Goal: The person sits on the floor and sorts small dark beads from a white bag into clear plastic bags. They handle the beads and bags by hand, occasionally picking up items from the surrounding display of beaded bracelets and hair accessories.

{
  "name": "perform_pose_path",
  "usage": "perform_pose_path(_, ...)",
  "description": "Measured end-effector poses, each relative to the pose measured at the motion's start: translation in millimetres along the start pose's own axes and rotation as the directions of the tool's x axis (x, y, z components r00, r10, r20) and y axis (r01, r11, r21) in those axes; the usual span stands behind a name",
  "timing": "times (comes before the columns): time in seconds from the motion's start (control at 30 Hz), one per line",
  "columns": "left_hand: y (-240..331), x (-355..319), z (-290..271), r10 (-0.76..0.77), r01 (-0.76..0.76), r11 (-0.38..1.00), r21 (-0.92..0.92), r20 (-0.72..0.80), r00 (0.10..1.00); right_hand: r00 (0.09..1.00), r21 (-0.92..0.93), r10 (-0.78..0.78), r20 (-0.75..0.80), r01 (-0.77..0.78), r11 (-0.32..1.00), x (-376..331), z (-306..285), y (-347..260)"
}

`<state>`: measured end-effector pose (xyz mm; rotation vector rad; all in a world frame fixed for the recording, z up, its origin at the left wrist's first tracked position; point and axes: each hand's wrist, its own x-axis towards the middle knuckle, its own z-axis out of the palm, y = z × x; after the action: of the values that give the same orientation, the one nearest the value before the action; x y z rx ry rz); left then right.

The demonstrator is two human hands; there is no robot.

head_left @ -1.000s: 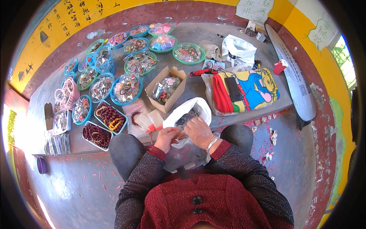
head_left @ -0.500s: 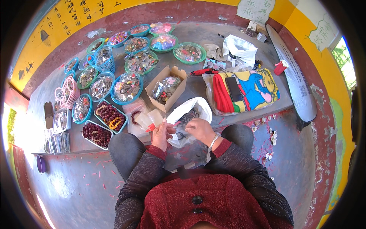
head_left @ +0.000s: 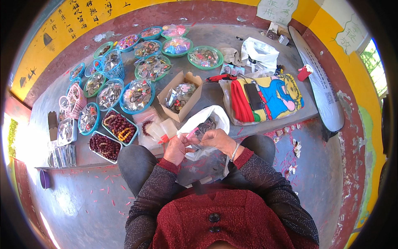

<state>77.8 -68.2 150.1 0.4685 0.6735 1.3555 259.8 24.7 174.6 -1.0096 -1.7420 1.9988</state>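
My left hand (head_left: 176, 149) is closed, thumb and fingers pinched together in front of the white plastic bag (head_left: 222, 117). Small clear packets (head_left: 168, 127) with red edges show just beyond its fingers; whether it grips them is hard to tell. Fingers bent and pinching, my right hand (head_left: 219, 141) almost meets the left, and what lies between the fingertips is too small to make out. Dark pieces (head_left: 206, 125) fill the open white bag, and a pinkish bit (head_left: 192, 134) shows at its near side. A purple beaded bracelet (head_left: 146, 128) rests on the packet pile.
Left of the bag stand a cardboard box (head_left: 191, 102) of packaged trinkets and trays of purple beads (head_left: 105, 146). Several round baskets (head_left: 138, 96) of packets spread behind. A phone (head_left: 253, 96) lies on a folded colourful blanket (head_left: 286, 93) at right. A red cup (head_left: 305, 73) stands farther right.
My hands have come together in front of the white bag, the left moving slightly right. A dark loop that showed below my right hand is out of sight.
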Motion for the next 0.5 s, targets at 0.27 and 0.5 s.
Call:
perform_pose_path(0.27,-3.6,2.5,3.1,-0.023,0.052,0.957,0.286,-0.106,0.994,0.998,-0.126,-0.056,0.01,0.057,0.99,1.5,0.5,4.3)
perform_pose_path(0.5,-3.4,2.1,4.1,-0.072,0.095,0.968,0.232,-0.106,0.992,0.992,-0.294,-0.123,0.029,0.126,0.948,2.7,-0.9,6.9)
